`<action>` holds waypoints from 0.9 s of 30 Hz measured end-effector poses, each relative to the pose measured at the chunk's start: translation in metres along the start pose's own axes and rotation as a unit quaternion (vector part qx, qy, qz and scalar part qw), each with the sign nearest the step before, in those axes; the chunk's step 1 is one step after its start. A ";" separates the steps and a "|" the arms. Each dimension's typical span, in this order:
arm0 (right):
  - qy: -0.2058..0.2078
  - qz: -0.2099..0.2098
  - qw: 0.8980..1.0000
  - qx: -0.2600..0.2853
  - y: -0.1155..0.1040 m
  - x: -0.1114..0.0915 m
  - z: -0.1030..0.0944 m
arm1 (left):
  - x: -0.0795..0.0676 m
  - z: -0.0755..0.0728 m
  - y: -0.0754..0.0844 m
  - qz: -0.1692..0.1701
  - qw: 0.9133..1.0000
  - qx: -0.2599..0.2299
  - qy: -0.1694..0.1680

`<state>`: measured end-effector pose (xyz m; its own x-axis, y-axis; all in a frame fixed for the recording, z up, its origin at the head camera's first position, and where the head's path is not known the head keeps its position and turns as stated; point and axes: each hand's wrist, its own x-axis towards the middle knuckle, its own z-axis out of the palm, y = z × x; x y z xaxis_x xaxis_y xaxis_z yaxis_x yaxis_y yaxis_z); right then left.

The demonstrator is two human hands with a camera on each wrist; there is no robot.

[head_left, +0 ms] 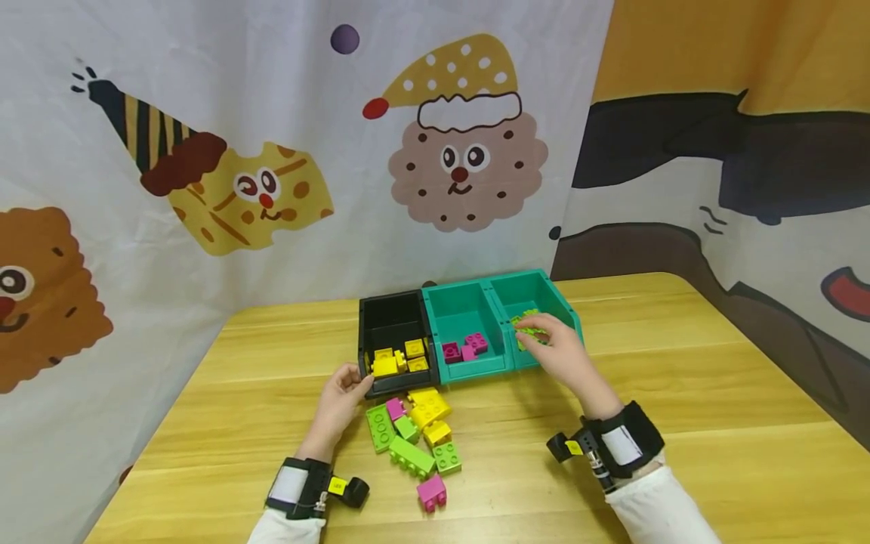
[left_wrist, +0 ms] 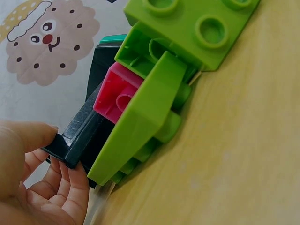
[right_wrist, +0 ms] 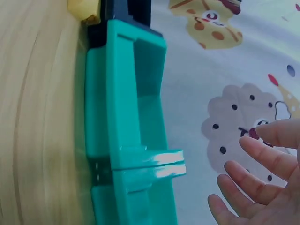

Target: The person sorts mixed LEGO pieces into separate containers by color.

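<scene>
My left hand (head_left: 337, 402) pinches the front left corner of a black bin (head_left: 396, 387), thumb on the rim and fingers curled below it, as the left wrist view shows. Several yellow blocks (head_left: 385, 366) lie in this bin. Over the right-hand teal bin (head_left: 576, 321) hovers my right hand (head_left: 556, 349), its fingers spread and holding nothing in the right wrist view. Lime green blocks (head_left: 527, 312) lie inside that bin, partly hidden by the hand. The middle teal bin (head_left: 469, 370) contains magenta blocks (head_left: 476, 342).
In front of the black bin is a loose pile with lime green blocks (head_left: 411, 456), yellow blocks (head_left: 429, 408) and a pink block (head_left: 396, 409). Another pink block (head_left: 432, 493) lies nearest me on the wooden table (head_left: 516, 468). A printed cloth (head_left: 353, 249) hangs behind.
</scene>
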<state>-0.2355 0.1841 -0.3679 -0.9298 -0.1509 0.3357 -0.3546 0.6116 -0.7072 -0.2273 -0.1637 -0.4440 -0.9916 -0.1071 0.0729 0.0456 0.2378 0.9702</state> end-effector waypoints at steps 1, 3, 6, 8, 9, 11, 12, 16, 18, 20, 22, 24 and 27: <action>0.001 -0.003 1.000 0.000 -0.002 -0.001 0.001 | 0.000 0.000 0.000 0.000 1.000 0.001 -0.001; -0.001 -0.010 1.000 0.000 -0.005 -0.003 0.002 | 0.000 0.000 0.000 0.000 1.000 0.002 -0.001; -0.007 -0.020 1.000 0.002 -0.010 -0.006 0.002 | 0.001 0.000 -0.001 -0.002 1.000 0.001 -0.001; -0.011 -0.027 1.000 0.003 -0.012 -0.007 0.003 | 0.002 0.001 -0.001 -0.004 1.000 0.000 0.000; -0.012 -0.030 0.999 0.001 -0.014 -0.008 0.004 | 0.002 0.001 -0.001 -0.006 1.000 0.000 0.000; -0.014 -0.037 0.999 -0.005 -0.017 -0.009 0.007 | 0.002 0.001 -0.001 -0.009 1.000 -0.001 0.001; -0.017 -0.042 0.999 -0.009 -0.019 -0.010 0.010 | 0.002 0.001 -0.001 -0.010 1.000 -0.001 0.001; -0.048 -0.077 0.995 -0.030 -0.030 -0.013 0.026 | 0.001 0.001 0.000 -0.007 1.000 -0.003 0.000; -0.073 -0.094 0.992 -0.038 -0.035 -0.016 0.036 | 0.002 0.001 0.000 -0.005 1.000 -0.004 -0.001; -0.097 -0.101 0.989 -0.043 -0.040 -0.018 0.044 | 0.002 0.002 0.000 -0.003 1.000 -0.005 -0.003; -0.118 -0.103 0.987 -0.047 -0.044 -0.020 0.050 | 0.003 0.002 -0.001 -0.001 1.000 -0.005 -0.003; -0.136 -0.102 0.984 -0.050 -0.048 -0.023 0.055 | 0.003 0.002 -0.001 -0.002 1.000 -0.005 -0.002; -0.170 -0.108 0.978 -0.063 -0.055 -0.027 0.063 | 0.003 0.001 -0.002 -0.004 1.000 -0.004 0.003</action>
<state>-0.1975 0.1055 -0.3774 -0.8213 -0.5230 0.2279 -0.5512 0.6245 -0.5533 -0.2301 -0.1635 -0.4457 -0.9912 -0.1149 0.0656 0.0379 0.2290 0.9727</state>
